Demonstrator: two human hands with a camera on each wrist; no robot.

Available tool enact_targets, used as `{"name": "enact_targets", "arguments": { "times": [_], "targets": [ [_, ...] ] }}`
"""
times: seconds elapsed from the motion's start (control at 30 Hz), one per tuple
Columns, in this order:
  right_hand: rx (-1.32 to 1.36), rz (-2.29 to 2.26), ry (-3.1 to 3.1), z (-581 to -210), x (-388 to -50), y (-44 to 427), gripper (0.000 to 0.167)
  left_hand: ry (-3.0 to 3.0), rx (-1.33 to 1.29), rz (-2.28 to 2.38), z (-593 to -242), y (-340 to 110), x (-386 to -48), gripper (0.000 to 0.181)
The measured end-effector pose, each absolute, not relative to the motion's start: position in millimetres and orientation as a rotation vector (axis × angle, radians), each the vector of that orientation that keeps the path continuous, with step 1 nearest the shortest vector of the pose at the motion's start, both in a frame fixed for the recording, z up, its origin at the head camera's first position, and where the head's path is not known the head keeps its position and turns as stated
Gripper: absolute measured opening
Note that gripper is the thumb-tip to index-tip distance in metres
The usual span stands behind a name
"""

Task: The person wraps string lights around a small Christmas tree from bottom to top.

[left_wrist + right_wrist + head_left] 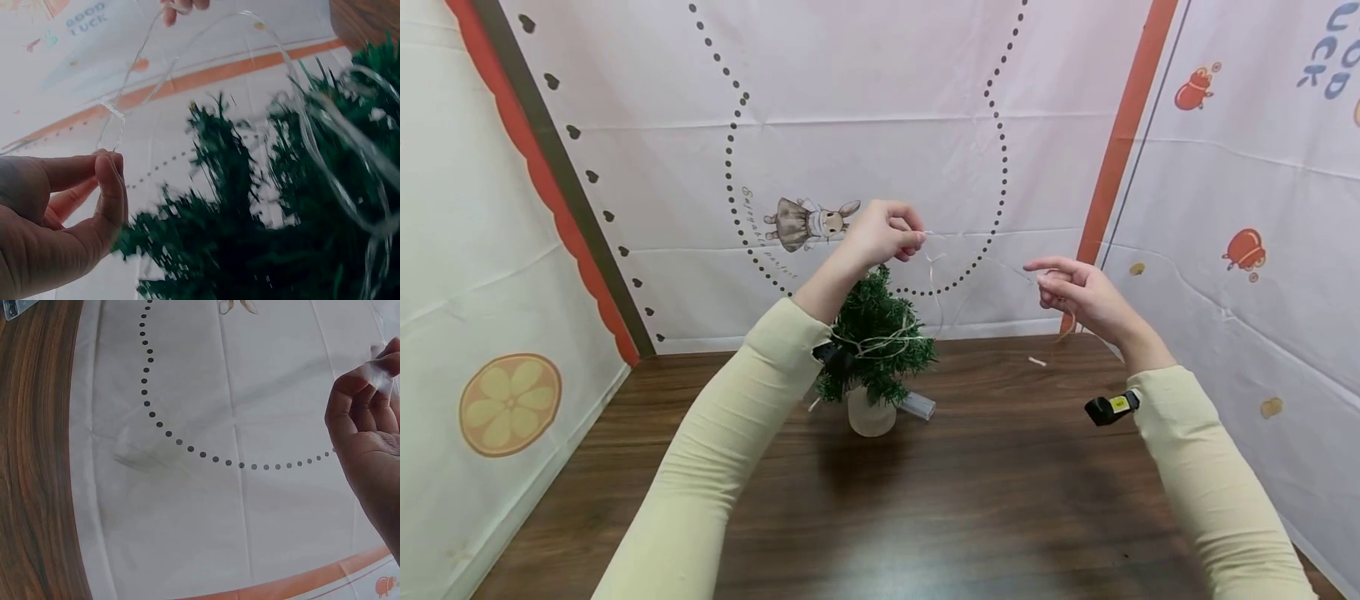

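A thin clear string of lights [934, 287] runs from a small green artificial tree [880, 333] up to both hands. The left hand [886, 233] pinches the wire between thumb and fingertips above the treetop; in the left wrist view the left hand [69, 212] is beside the branches, with a small knot-like crossing of wire over it. Off to the right, the right hand [1078, 292] holds another stretch of wire with curled fingers, index finger extended. The right hand [369, 419] shows at the right edge of the right wrist view. Loops of wire lie across the tree's middle.
The tree stands in a white pot [871, 414] on a brown wooden table [1000, 500]. Behind the pot's right side lies a clear box-like piece [917, 406]. A loose wire end [1037, 362] hangs below the right hand. Printed cloth [865, 100] surrounds the table's back and sides.
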State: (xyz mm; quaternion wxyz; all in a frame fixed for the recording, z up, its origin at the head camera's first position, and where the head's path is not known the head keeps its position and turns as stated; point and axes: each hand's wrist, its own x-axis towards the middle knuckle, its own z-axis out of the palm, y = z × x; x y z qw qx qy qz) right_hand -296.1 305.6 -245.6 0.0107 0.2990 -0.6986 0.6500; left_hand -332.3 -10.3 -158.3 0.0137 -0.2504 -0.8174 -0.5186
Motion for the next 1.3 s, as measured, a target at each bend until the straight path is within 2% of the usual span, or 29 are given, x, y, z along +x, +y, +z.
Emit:
{"name": "enact_targets", "arguments": {
  "times": [0.23, 0.53, 0.83, 1.1, 1.3],
  "targets": [
    [0.829, 2.018, -2.253, -247, -296, 315, 0.016, -2.496, -0.67, -1.716, -159, -20, -344, 0.006],
    [0.745, 1.926, -2.393, -249, -299, 321, 0.018, -2.394, -0.546, -1.907, -168, -39, -365, 0.003],
    [0.673, 1.789, -2.476, -244, -300, 306, 0.015, -2.301, -0.435, -2.051, -184, -56, -385, 0.01],
    [0.762, 1.879, -2.355, -236, -306, 286, 0.016, -2.211, -0.297, -2.208, -199, -69, -400, 0.021],
    [0.71, 1.887, -2.351, -229, -305, 277, 0.017, -2.274, -0.233, -2.14, -204, -76, -401, 0.013]
  ]
}}
